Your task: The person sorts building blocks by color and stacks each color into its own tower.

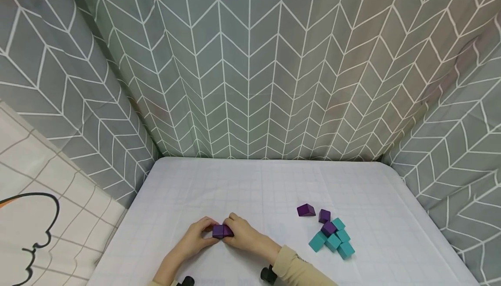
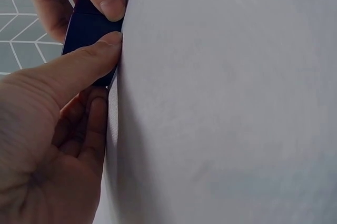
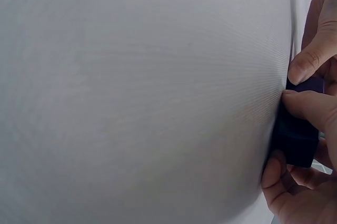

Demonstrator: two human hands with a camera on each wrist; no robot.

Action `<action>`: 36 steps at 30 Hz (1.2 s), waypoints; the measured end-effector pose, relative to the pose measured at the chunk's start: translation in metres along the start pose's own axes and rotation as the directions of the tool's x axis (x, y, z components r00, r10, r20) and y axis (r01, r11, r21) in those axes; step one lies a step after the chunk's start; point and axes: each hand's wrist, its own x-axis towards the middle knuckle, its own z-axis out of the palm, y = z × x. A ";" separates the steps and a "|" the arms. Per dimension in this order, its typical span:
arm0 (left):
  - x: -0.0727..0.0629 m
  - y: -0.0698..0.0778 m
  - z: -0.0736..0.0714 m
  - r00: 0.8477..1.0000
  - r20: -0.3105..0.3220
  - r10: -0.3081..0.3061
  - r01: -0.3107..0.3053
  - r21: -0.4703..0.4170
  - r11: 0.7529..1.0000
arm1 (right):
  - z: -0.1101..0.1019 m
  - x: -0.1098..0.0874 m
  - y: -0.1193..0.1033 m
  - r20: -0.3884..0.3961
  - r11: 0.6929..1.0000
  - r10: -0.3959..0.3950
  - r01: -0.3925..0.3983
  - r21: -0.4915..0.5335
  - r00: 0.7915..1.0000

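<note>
Two purple blocks sit end to end on the white table, between both hands. The left one, a purple cube (image 1: 218,231), has the left hand (image 1: 195,237) around its left end, thumb in front and fingers behind. Against its right side stands a purple wedge-shaped block (image 1: 228,231), gripped by the right hand (image 1: 244,235) between thumb and fingers. In the left wrist view the left thumb presses the near face of the dark block (image 2: 87,34), and the other thumb lies just beyond. The right wrist view shows both thumbs on the joined blocks (image 3: 297,134), low against the cloth.
To the right lies a group of teal cubes (image 1: 333,242) with a purple cube (image 1: 328,228) among them. Another purple cube (image 1: 324,216) and a purple wedge (image 1: 306,210) lie behind it. White cloth covers the table (image 1: 235,181); patterned curtains (image 1: 250,68) enclose it.
</note>
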 end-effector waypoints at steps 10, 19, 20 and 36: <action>0.001 0.011 -0.002 1.000 0.006 -0.008 0.008 -0.010 1.000 | -0.002 0.000 -0.001 -0.042 0.989 -0.014 0.007 -0.148 0.999; -0.002 0.001 0.001 1.000 0.018 -0.020 0.020 -0.014 1.000 | -0.028 0.000 -0.014 -0.015 0.969 -0.045 0.040 -0.244 0.999; -0.002 0.001 0.001 1.000 0.011 -0.014 0.014 -0.009 1.000 | -0.035 0.001 -0.017 -0.005 0.965 -0.060 0.057 -0.255 0.998; 0.000 -0.001 -0.001 0.996 0.041 -0.077 0.077 0.000 0.997 | -0.117 0.012 -0.037 -0.045 0.959 -0.116 0.100 -0.266 0.992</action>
